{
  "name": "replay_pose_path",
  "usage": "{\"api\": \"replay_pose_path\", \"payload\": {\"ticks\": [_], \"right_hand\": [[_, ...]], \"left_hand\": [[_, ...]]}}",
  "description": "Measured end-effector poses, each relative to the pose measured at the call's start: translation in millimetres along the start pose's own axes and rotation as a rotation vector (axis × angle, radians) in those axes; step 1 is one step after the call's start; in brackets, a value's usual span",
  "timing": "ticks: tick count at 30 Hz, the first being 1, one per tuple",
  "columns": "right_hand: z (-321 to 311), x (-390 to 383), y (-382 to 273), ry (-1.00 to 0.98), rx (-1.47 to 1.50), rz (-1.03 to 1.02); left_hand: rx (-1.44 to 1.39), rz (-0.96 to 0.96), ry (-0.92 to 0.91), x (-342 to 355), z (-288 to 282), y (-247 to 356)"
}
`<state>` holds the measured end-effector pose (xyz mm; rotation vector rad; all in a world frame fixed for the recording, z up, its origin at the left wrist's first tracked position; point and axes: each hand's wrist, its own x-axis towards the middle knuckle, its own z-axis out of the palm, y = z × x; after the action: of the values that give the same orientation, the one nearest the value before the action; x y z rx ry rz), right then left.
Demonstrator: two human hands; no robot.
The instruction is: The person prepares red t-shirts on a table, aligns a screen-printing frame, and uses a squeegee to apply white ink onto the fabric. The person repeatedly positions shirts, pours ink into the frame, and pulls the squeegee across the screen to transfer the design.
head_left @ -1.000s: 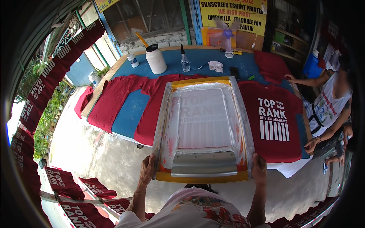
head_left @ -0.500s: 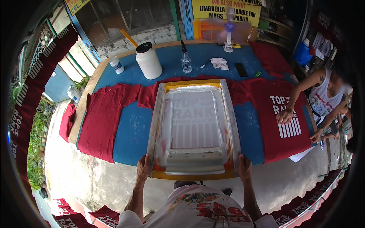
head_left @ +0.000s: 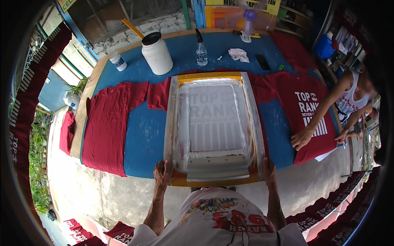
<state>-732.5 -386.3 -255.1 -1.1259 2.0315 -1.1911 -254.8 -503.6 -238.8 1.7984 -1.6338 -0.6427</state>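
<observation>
A screen-printing frame point(head_left: 170, 119) with yellow-taped ends lies over a red T-shirt point(head_left: 158, 95), whose sleeves show on both sides. My left hand point(head_left: 162, 172) grips the frame's near left side, fingers wrapped round the edge. On the opposite side, my right hand point(head_left: 269, 171) holds the near right edge the same way. Pale lettering and stripes show through the mesh point(head_left: 215, 104), which has white ink around its borders. A wide metal squeegee point(head_left: 217, 167) rests inside the frame at the near end. Whether the frame touches the shirt, I cannot tell.
A co-worker's hand point(head_left: 302, 139) touches a printed red shirt point(head_left: 287, 123) at the right. A plain red shirt point(head_left: 108, 123) lies left. Along the blue table's point(head_left: 139, 135) far side stand a white tub point(head_left: 158, 57), spray bottle point(head_left: 201, 53), small jar point(head_left: 118, 61), phone point(head_left: 262, 62) and fan point(head_left: 248, 24).
The whole view has shifted, and the lettering through the mesh looks clearer. Both my hands keep their hold on the frame. The co-worker's hand has moved from the print toward the shirt's near edge.
</observation>
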Motion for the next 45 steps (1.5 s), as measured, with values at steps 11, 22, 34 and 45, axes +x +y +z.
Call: {"api": "replay_pose_path", "payload": {"ticks": [11,22,34,45], "right_hand": [[-7,6,4,-0.018,-0.068,0.033],[0,1,25,0.047,-0.263,0.038],[-27,-44,-26,-0.327,-0.119,-0.016],[-17,-47,-19,-0.334,-0.146,0.042]], "left_hand": [[0.001,0.049,0.016,-5,11,-2],[0.165,0.111,-0.143,-18,-14,28],[0.296,0.906,-0.787,-22,55,147],[0.429,0.678,-0.783,35,59,213]]}}
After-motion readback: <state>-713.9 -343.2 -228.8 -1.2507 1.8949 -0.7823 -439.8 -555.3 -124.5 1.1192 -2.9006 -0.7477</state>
